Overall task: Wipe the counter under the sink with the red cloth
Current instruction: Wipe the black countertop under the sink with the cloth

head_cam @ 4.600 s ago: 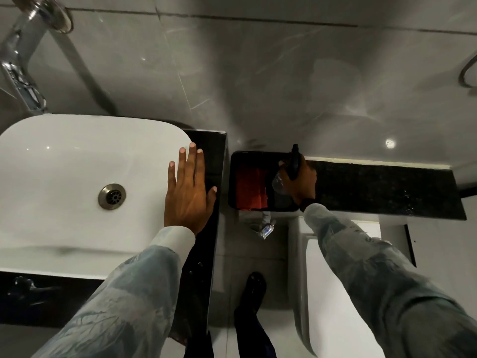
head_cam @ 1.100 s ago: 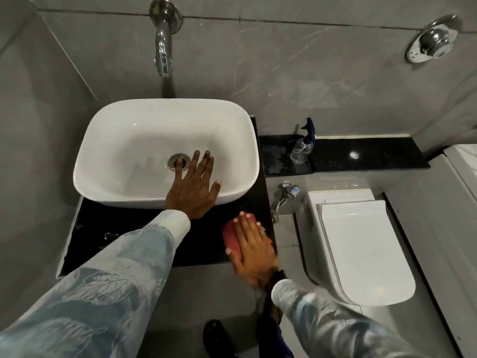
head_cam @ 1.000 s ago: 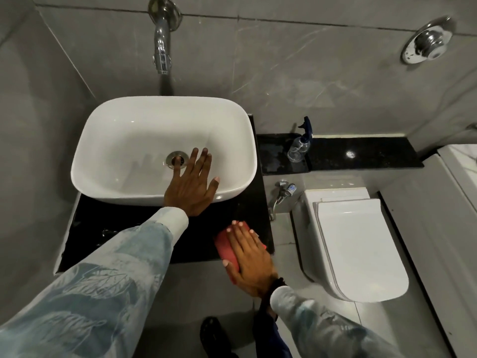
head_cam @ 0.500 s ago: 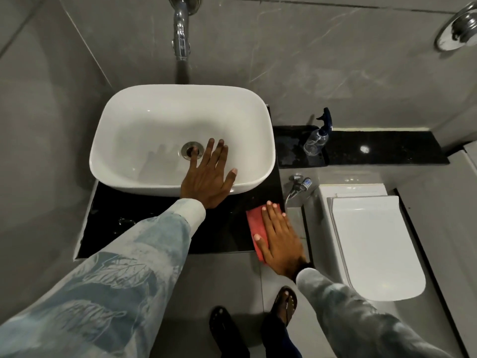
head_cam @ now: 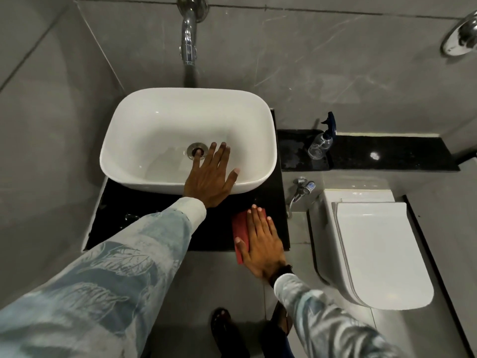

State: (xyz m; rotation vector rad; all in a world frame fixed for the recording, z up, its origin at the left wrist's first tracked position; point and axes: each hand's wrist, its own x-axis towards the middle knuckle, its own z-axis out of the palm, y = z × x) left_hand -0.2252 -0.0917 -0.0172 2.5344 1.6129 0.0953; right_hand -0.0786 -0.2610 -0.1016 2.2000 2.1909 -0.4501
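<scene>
Since before, the flat right hand (head_cam: 260, 244) slid the cloth (head_cam: 240, 232) right; press down, wipe the counter (head_cam: 144, 215) leftward, left hand (head_cam: 209, 177) open on the sink (head_cam: 154, 130).

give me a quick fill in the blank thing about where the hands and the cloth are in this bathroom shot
1. The right hand presses flat on the ____ cloth.
2. The left hand rests on the rim of the white ____, above the black counter.
3. The cloth lies at the counter's ____ front corner.
4. The spray bottle stands on the ledge behind the ____.

Missing words: red; sink; right; toilet
</scene>
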